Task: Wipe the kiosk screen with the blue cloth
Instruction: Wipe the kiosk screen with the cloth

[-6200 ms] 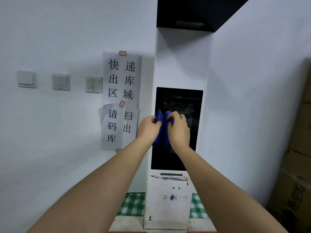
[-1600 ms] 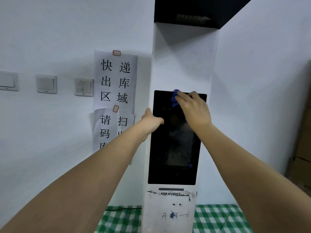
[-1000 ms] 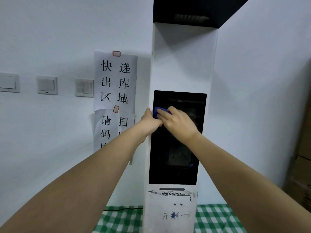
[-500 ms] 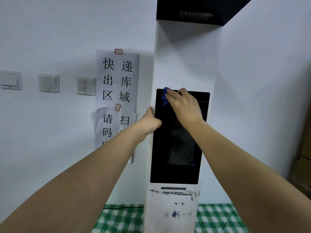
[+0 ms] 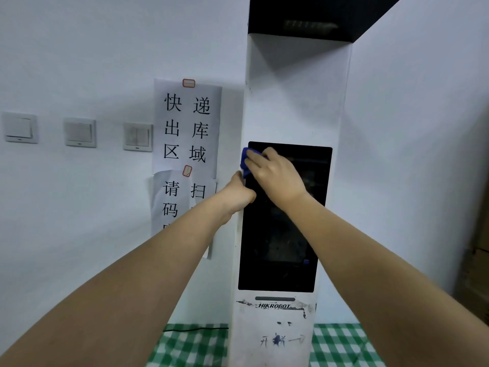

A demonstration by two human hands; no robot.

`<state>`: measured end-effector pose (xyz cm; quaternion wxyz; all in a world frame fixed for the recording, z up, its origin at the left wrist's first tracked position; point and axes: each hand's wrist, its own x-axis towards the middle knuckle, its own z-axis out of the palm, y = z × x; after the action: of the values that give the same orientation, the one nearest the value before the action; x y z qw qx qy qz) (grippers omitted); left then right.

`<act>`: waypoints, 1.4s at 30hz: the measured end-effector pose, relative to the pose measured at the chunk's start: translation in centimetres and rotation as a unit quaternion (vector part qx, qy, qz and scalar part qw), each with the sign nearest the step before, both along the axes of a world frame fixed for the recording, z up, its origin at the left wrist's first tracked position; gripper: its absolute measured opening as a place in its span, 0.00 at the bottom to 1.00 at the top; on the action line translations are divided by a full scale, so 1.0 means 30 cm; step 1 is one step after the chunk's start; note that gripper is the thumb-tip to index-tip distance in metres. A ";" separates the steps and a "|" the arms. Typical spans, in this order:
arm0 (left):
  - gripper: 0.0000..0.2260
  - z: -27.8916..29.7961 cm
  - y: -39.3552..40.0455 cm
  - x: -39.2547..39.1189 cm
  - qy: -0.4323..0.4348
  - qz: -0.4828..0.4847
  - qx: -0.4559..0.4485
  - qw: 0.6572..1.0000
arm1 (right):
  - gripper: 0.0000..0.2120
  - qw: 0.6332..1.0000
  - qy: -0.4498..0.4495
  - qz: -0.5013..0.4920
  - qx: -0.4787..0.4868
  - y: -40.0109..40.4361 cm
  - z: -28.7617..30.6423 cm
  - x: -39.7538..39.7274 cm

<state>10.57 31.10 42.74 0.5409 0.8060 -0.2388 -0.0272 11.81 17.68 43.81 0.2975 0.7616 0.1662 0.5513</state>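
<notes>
Right hand presses the blue cloth, bunched under its fingers, onto the upper-left corner of the kiosk screen. Left hand grips the kiosk's left edge. Cloth: soft, light, likely best held flat-palmed; glass: rigid, smooth.

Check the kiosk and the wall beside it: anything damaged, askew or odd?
Yes. The kiosk's white panel under the screen is scuffed around the HIKROBOT label, with scrawled marks lower down. The lower paper sign on the wall hangs crumpled, partly hidden by the left hand.
</notes>
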 end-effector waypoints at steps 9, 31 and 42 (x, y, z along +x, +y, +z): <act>0.26 -0.003 -0.012 -0.018 0.013 0.008 -0.004 1.000 | 0.11 0.999 -0.001 -0.040 -0.016 -0.009 0.028 -0.002; 0.32 0.003 -0.045 -0.014 0.007 0.035 -0.015 0.999 | 0.19 1.000 0.008 -0.010 0.018 -0.050 -0.006 -0.037; 0.34 -0.002 -0.065 -0.011 0.008 0.048 -0.007 0.999 | 0.20 0.998 0.009 -0.031 0.044 -0.081 -0.040 -0.054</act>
<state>10.23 29.16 42.68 0.5491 0.8125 -0.1956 -0.0059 10.20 15.26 42.62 0.2788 0.7839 0.1208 0.5414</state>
